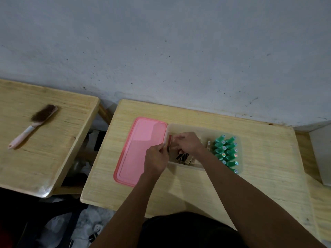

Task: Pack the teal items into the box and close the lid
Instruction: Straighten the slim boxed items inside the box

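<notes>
A translucent box (204, 128) stands on the wooden table. Several teal bottles (226, 152) stand packed in two rows at its right end. Small brown and black cartons (186, 157) lie in its middle and left part. The pink lid (141, 151) lies flat on the table, touching the box's left side. My left hand (156, 161) is at the box's left wall, fingers pinched on a thin reddish-brown carton (169, 143) held upright there. My right hand (188, 143) reaches into the box from above, and its fingers close on the same carton's right side.
A second wooden table (44, 140) stands to the left across a gap, with a pink-handled brush (34, 125) on it. A pale wall runs right behind both tables. A white container (322, 154) sits at the far right. Clutter lies on the floor below the gap.
</notes>
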A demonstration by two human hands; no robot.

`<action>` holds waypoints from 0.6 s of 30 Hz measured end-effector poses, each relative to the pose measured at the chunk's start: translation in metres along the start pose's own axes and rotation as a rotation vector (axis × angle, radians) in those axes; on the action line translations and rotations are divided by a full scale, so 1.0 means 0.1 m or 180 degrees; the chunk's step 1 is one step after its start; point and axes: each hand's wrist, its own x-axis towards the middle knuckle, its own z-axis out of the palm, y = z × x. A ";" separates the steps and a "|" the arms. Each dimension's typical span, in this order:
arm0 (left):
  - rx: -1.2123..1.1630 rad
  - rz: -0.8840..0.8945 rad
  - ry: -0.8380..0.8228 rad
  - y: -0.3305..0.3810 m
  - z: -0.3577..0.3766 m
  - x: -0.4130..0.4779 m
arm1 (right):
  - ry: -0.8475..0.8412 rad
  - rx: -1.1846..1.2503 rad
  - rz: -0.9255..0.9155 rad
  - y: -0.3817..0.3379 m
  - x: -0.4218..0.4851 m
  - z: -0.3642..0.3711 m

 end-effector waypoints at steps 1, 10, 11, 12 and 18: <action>-0.0010 0.0003 -0.0012 -0.01 0.00 0.00 | 0.0223 -0.0112 -0.0100 0.01 0.02 -0.05; 0.0037 0.0057 -0.0063 0.00 -0.01 -0.01 | 0.0555 -0.2727 -0.0142 0.10 -0.10 -0.29; 0.0034 0.0045 -0.0055 0.01 0.00 -0.01 | 0.0525 -0.2887 -0.0110 0.12 -0.12 -0.25; 0.0041 0.0030 -0.0048 0.01 0.00 -0.01 | 0.0515 -0.2988 -0.0109 0.13 -0.14 -0.22; 0.0021 0.0061 0.0020 0.02 0.00 -0.03 | 0.0711 -0.3186 -0.0221 0.14 -0.20 -0.02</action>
